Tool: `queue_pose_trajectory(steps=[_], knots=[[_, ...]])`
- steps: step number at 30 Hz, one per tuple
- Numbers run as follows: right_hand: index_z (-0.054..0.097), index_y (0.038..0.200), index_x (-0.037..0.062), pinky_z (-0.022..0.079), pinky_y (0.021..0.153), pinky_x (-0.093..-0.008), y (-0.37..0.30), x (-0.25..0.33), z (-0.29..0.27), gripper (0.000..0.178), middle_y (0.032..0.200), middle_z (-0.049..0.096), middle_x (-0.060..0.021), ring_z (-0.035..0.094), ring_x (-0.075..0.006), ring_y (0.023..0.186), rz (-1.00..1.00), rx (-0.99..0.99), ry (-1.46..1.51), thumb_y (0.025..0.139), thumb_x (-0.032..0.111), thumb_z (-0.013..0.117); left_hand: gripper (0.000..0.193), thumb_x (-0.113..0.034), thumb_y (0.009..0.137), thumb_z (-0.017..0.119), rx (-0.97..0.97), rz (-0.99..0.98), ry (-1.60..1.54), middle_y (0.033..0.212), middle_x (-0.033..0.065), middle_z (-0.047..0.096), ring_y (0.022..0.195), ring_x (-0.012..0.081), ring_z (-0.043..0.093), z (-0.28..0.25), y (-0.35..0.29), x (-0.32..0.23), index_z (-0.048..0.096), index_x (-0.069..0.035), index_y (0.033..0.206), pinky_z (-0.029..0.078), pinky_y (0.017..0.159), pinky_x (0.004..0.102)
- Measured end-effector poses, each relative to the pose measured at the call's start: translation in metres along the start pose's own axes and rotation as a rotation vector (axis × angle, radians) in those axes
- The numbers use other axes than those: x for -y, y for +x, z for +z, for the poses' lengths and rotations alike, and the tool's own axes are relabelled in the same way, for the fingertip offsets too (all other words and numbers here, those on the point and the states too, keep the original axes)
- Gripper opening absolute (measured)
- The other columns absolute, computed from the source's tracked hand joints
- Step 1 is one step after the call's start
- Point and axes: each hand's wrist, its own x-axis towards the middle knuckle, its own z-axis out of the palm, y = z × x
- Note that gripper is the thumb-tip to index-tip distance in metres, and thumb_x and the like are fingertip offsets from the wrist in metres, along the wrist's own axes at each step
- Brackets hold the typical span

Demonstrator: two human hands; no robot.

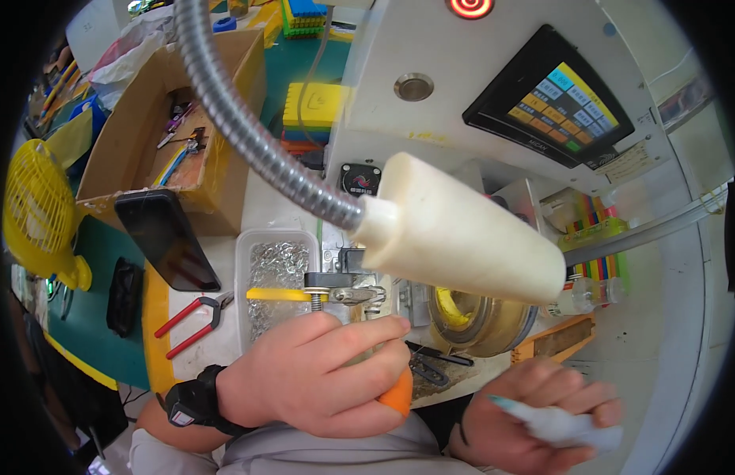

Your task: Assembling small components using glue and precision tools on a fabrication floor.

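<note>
My left hand (328, 376), with a black watch (195, 402) on its wrist, is closed at the bench's near edge. A smooth orange piece (397, 394) shows under its fingers; the rest is hidden by the hand. Just beyond the knuckles is a small metal clamp fixture (336, 281) with a spring bolt and a yellow strip (276, 294). My right hand (534, 396) is closed around a small white squeeze bottle (561, 425), held apart from the bench. Its pale teal nozzle points up and to the left.
A clear tub (276, 257) of small metal pieces stands left of the fixture, beside red-handled pliers (195, 326) and a leaning phone (168, 237). A flexible metal hose (257, 142) with a cream nozzle (466, 229) hangs above. A machine with a touchscreen (557, 99) stands behind.
</note>
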Motion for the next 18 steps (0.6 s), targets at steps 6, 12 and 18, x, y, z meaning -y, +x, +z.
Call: queue_pose_trajectory(steps=[6,12,18], knots=[[0.051,0.124,0.0061,0.031,0.055,-0.0266,0.077,0.03,-0.083,0.034,0.079,0.046,-0.0002,0.037,-0.009,0.057,0.044,-0.24,-0.192,0.112,0.038,0.051,0.033,-0.019,0.07,0.073,0.029,-0.267,-0.152,0.12,0.0128,0.075,0.079,0.0254,0.066,0.002,-0.002,-0.012,0.073,-0.008,0.101,0.046,0.061,0.0351],[0.057,0.131,0.0005,0.03,0.055,-0.024,0.147,0.042,-0.17,0.042,0.08,0.049,0.0004,0.038,-0.0062,0.061,0.04,-0.422,-0.523,0.113,0.038,0.051,0.027,-0.015,0.075,0.072,-0.036,-0.084,-0.025,0.12,0.0161,0.074,0.084,0.027,0.068,0.016,-0.01,-0.006,0.072,-0.005,0.1,0.053,0.066,0.035],[0.067,0.12,-0.0007,0.043,0.069,-0.0245,0.172,0.045,-0.216,0.035,0.091,0.061,0.0002,0.053,-0.0066,0.077,0.188,-0.216,-1.006,0.111,0.031,0.058,0.027,-0.002,0.07,0.077,-0.079,-0.089,-0.059,0.105,0.0116,0.07,0.099,0.0341,0.072,0.021,0.014,-0.015,0.059,-0.007,0.089,0.061,0.072,0.0411]])
